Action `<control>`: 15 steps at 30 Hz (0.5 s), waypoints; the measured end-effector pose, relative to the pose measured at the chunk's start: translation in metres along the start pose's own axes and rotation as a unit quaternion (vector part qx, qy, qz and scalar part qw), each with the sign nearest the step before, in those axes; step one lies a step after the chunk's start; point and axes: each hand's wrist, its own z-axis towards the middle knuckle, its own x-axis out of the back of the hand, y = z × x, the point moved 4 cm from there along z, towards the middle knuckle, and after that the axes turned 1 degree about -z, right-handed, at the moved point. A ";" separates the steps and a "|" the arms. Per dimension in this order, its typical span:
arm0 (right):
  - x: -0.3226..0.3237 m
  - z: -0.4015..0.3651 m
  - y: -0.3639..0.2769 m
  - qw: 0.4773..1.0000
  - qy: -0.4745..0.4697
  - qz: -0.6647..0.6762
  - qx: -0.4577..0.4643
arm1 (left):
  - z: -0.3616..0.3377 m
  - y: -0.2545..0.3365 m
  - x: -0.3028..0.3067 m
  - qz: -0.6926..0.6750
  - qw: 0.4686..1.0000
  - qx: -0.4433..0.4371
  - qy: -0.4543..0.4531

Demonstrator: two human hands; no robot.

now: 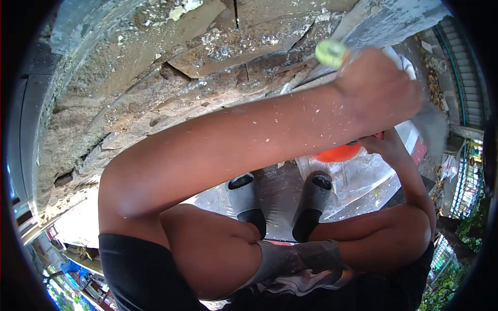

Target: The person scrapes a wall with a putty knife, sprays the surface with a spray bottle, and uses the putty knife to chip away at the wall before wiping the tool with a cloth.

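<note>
My left hand (381,85) reaches across to the right, smeared by motion, its fist closed round a trowel. The trowel's yellow-green handle end (330,53) sticks out on the wall side, and its grey blade (434,127) is a blur on the far side of the fist. Below the left forearm, my right hand (376,145) grips the rim of an orange bowl (340,154). The forearm hides most of the bowl and what is in it. Pale specks dot the left forearm.
A rough stone wall (207,67) with pale mortar splashes rises close in front. Below lies a white plastic sheet (358,176) on the ground. My feet in grey slides (244,194) stand between wall and bent knees. A barred fence (469,78) runs at the right.
</note>
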 end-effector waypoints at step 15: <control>0.010 -0.001 0.017 0.996 -0.017 -0.069 -0.059 | -0.010 0.007 -0.038 0.015 0.998 -0.029 -0.059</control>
